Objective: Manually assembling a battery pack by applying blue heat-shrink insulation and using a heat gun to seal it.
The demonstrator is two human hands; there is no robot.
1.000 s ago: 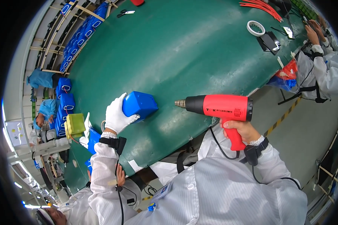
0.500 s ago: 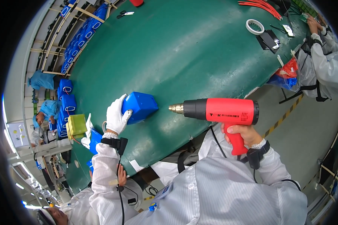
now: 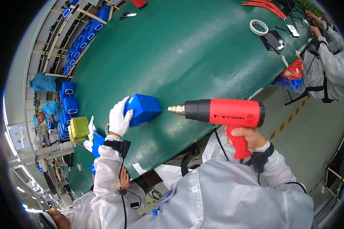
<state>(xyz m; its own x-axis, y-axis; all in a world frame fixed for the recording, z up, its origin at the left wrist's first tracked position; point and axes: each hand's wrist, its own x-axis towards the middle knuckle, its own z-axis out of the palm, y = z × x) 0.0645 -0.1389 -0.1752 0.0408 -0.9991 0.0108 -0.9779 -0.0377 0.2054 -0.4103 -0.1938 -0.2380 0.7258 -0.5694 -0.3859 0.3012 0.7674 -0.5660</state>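
Observation:
A blue block-shaped pack [image 3: 144,109] with a smooth film-like surface is on the green table. My left hand [image 3: 120,116], in a white glove, grips it from its left end, thumb along the near side. My bare right hand [image 3: 245,136] is wrapped round the handle of a red and black heat gun [image 3: 233,113]. Its metal nozzle points left at the pack's right end, a small gap short of touching it.
The green table [image 3: 187,49] bears a white tape roll [image 3: 259,27], a black sheet [image 3: 272,41], red wires [image 3: 265,7] and scissors [image 3: 127,15]. Left of my forearm stand a yellow pack [image 3: 78,128] and more blue packs [image 3: 70,105]. Co-workers sit at both sides.
The heat gun has shifted slightly left, bringing its nozzle nearer the blue pack. My left hand and the pack have barely moved. The right-hand co-worker's hands have moved.

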